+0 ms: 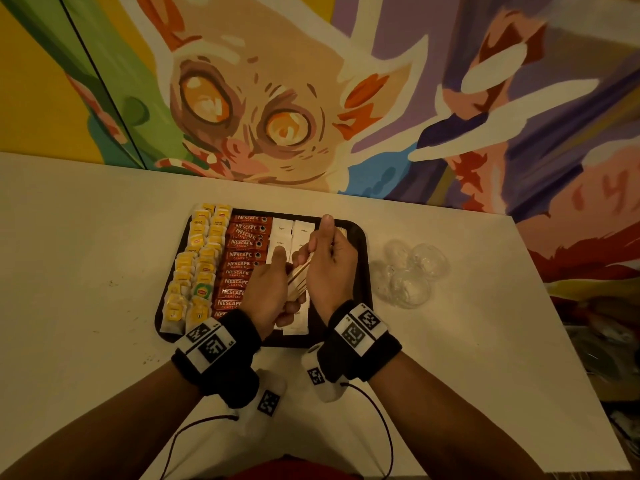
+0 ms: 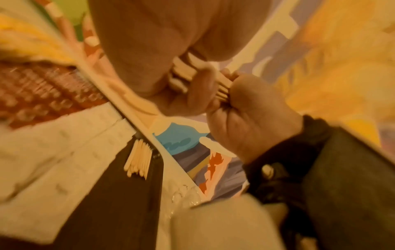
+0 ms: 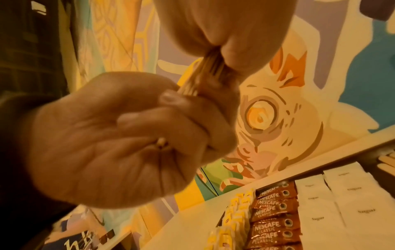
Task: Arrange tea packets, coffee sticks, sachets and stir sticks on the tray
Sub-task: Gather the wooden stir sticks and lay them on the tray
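Both hands over the tray (image 1: 360, 237), sharing one bundle of sticks (image 1: 298, 275): thin flat pale wood, rounded ends. Left hand (image 1: 268, 296) has its fingers curled round the near end, thumb up. Right hand (image 1: 330, 265) is wrapped round the far end, thumb straight along the top. Bundle is lifted off the tray, tilted, near end lower.

Tray: black, matte, rectangular, rounded corners, low rim. Columns from its left edge:
- tea packets (image 1: 199, 265): yellow paper squares, two ragged overlapping rows, one with a green label; the top ones spill over the tray's far rim
- coffee sticks (image 1: 244, 258): glossy red foil, white "NESCAFE CLASSIC" print, shingled in one column
- sachets (image 1: 292, 232): plain white paper rectangles, small "Sugar" print, two columns
- loose sticks (image 2: 140, 158): small flat pile in the tray's far right corner, side by side; seen best in the left wrist view

Right of the tray, apart from it: crumpled clear plastic (image 1: 410, 271), shiny, lumpy.

Table (image 1: 86, 254): off-white, smooth, a few dark specks left of the tray. Behind the tray, a painted mural (image 1: 242, 109): big-eyed animal face, flat blocks of orange, purple, green, yellow. Lighting dim, warm.
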Demonstrator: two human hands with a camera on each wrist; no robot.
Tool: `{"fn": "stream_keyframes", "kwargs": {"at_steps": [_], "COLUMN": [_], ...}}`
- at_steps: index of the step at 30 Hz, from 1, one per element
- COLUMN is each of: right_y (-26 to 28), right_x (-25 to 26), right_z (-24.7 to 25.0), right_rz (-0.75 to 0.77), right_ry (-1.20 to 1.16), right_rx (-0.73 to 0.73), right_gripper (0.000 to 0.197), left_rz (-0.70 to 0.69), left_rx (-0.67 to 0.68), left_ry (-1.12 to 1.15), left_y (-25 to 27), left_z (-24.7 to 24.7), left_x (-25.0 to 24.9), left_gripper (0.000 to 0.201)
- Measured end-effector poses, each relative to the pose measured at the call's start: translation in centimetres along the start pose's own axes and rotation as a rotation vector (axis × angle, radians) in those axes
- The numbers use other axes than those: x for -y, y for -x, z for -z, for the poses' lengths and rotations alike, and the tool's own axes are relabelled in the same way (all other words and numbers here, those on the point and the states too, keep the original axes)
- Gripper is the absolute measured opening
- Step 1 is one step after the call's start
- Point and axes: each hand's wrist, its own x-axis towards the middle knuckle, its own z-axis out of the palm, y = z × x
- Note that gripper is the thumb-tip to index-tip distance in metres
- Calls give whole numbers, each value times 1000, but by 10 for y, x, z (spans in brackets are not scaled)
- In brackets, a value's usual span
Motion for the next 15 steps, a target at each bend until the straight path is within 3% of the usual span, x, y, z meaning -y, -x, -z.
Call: {"fn": "stream_keyframes", "kwargs": {"at_steps": [4,8,12,13,15], "right_y": [4,8,10,12,15], "right_x": [-1,-4,-10,-11,-11], "right_z": [-2,2,15,18,20], "right_rz": [31,-30,-201,-239,-283], "right_ry": [34,-24,-112,-111,-22], "right_rx": [33,162,292,314,388], "right_gripper": [39,11,53,55,39], "left_rz": [6,91,124,130,124], "left_rx": [-14,57,142,147,137], "left_ry": [7,90,223,241,247], "left_y": [0,-2,-11,-12,-11], "left_z": [0,3,12,13,13], "left_x": [0,1,12,14,17], "left_gripper": [58,44,39,38,34]}}
